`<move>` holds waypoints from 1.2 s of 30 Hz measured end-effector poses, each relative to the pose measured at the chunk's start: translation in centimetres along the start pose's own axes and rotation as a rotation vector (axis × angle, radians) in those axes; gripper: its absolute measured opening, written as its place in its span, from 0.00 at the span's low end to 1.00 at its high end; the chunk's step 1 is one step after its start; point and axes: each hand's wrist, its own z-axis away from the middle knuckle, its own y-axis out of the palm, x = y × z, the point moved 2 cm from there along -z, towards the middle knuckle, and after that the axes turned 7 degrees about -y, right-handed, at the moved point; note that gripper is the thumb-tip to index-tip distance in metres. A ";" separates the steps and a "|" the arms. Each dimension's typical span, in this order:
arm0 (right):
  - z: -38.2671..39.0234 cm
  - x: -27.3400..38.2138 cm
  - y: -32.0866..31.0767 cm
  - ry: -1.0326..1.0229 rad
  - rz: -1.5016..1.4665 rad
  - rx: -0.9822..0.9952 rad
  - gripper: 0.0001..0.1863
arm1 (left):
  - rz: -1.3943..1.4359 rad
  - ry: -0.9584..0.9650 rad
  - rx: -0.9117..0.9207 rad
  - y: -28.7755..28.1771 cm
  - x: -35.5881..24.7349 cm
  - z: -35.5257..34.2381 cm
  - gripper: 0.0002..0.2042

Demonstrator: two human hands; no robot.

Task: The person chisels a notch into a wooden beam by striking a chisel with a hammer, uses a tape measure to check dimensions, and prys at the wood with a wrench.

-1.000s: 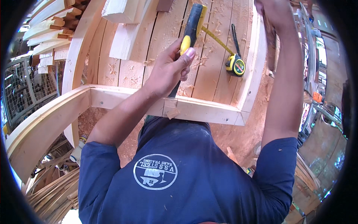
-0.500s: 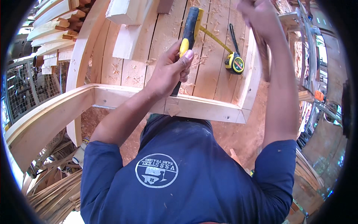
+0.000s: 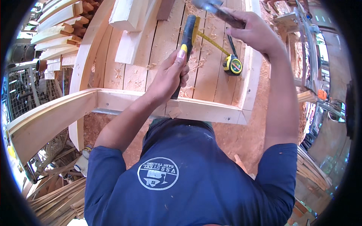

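My left hand point(image 3: 168, 77) is wrapped round a chisel point(image 3: 189, 32) with a black and yellow handle. The chisel leans away from me, its dark blade meeting the inner edge of the near wooden rail point(image 3: 207, 110). My right hand point(image 3: 256, 32) grips a hammer point(image 3: 229, 17) by its dark handle. The metal head is up near the top edge of the view, beyond the chisel's butt and apart from it. Right of the chisel, a yellow and black tape measure point(image 3: 232, 65) lies on the planks with its tape partly pulled out and a black strap attached.
Wood shavings litter the planks point(image 3: 135, 77) inside the frame. Pale timber blocks point(image 3: 128, 47) lie at the far left of the planks. A curved wooden piece point(image 3: 52, 113) reaches out leftward. Stacked cut wood point(image 3: 60, 28) stands at the upper left, with thin strips point(image 3: 60, 199) below.
My right hand has swung down and leftward, bringing the hammer head into view beyond the chisel. My left hand keeps its hold on the chisel, and the view has shifted slightly.
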 end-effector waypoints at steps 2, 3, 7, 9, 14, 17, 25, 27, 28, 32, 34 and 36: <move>1.0 0.1 0.3 0.143 -0.024 -0.095 0.31 | 0.047 -0.045 0.089 1.2 -1.6 2.9 0.27; 1.2 0.0 0.1 0.271 -0.048 -0.202 0.31 | 0.083 -0.076 0.176 1.7 -3.0 4.5 0.29; 2.7 -1.5 -0.1 0.406 -0.070 -0.245 0.29 | 0.258 0.435 0.217 -0.2 -7.1 7.3 0.32; 3.6 -2.2 -0.1 0.335 -0.046 -0.280 0.29 | 0.140 0.321 0.017 0.0 -6.8 4.6 0.28; 3.9 -0.8 1.6 0.214 -0.093 -0.306 0.31 | 0.177 0.031 -0.059 0.0 -1.3 0.1 0.23; 4.1 0.5 1.5 0.285 -0.005 -0.271 0.30 | 0.188 0.029 -0.077 -0.5 -0.3 -0.8 0.26; 2.9 3.1 0.3 0.261 -0.074 -0.379 0.32 | 0.162 0.044 -0.053 -0.6 -0.8 -1.3 0.26; 2.1 1.9 0.3 0.141 -0.144 -0.458 0.33 | 0.135 0.085 -0.030 -0.8 -0.6 -1.5 0.26; 1.6 1.9 0.4 0.054 -0.195 -0.474 0.33 | 0.138 0.081 -0.032 -0.7 -0.4 -1.5 0.26; 0.6 4.8 -1.2 0.113 -0.178 -0.518 0.31 | 0.048 0.100 0.022 0.3 -0.5 -1.4 0.25; -0.7 4.5 -0.7 0.283 -0.135 -0.406 0.30 | 0.019 0.110 0.014 0.0 -0.5 -1.2 0.24; -1.2 3.5 -0.5 0.269 0.054 -0.153 0.29 | 0.046 0.083 0.027 -0.2 -0.3 -1.3 0.24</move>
